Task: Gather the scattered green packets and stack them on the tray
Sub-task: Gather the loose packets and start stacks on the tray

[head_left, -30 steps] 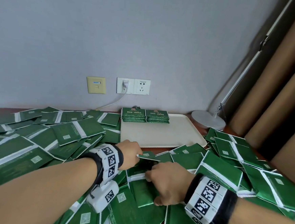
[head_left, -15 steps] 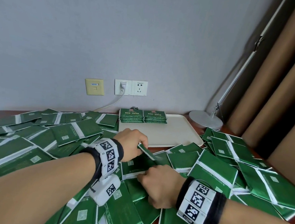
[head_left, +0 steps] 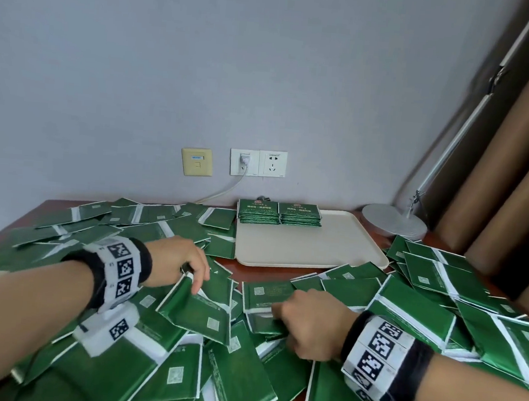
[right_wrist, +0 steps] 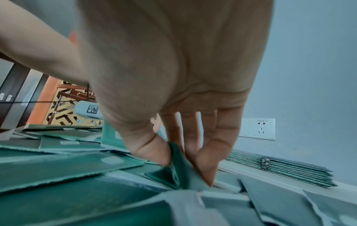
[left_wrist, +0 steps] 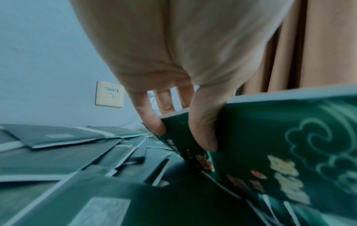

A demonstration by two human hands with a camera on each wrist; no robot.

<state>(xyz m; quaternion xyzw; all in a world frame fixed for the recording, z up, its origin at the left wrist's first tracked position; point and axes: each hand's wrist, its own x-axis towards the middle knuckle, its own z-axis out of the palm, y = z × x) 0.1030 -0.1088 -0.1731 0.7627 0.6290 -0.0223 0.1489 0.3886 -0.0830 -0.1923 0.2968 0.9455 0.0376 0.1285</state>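
Green packets cover the brown table on both sides of a cream tray point(head_left: 310, 251). Two neat packet stacks point(head_left: 279, 212) sit at the tray's far edge, also visible as a stack point(right_wrist: 280, 169) in the right wrist view. My left hand point(head_left: 194, 277) grips a green packet point(head_left: 197, 312) by its upper edge and holds it tilted up off the pile; thumb and fingers clamp the held packet point(left_wrist: 260, 137) in the left wrist view. My right hand point(head_left: 282, 315) pinches the edge of another packet point(head_left: 268, 294); thumb and fingers squeeze this packet's corner point(right_wrist: 177, 165).
A white lamp base point(head_left: 393, 221) stands right of the tray, its arm rising beside brown curtains point(head_left: 519, 157). Wall sockets point(head_left: 258, 163) with a plugged cable sit behind the tray. Loose packets point(head_left: 434, 277) pile at the right; more packets point(head_left: 97, 218) at the left.
My left hand has drawn back toward me and to the left, tilting its packet up. My right hand has shifted slightly and taken the edge of a packet.
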